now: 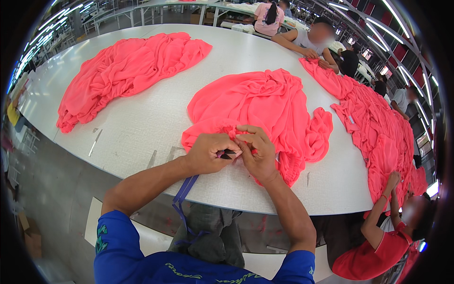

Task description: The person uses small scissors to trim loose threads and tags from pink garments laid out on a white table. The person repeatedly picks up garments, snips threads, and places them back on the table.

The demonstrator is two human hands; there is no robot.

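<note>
A bright coral-pink garment of thin gathered fabric [248, 103] lies bunched on the white table before me. Both my hands meet at its near edge. My left hand [211, 152] is closed around small dark-bladed thread snips [226, 153], whose blades point right, and its fingertips touch the fabric. My right hand [257, 152] pinches the gathered edge beside it, thumb and finger together, with a bit of pink between the fingers. A blue-violet ribbon [186, 190] hangs from near my left hand over the table edge. The exact spot pinched is partly hidden by my fingers.
Another pink garment heap [131, 74] lies at the table's far left. A long pile of pink garments [379, 131] runs along the right side. A co-worker in light clothing handles fabric across the table; another in red [376, 248] works at the right. The white table [142, 124] has a curved-looking near edge.
</note>
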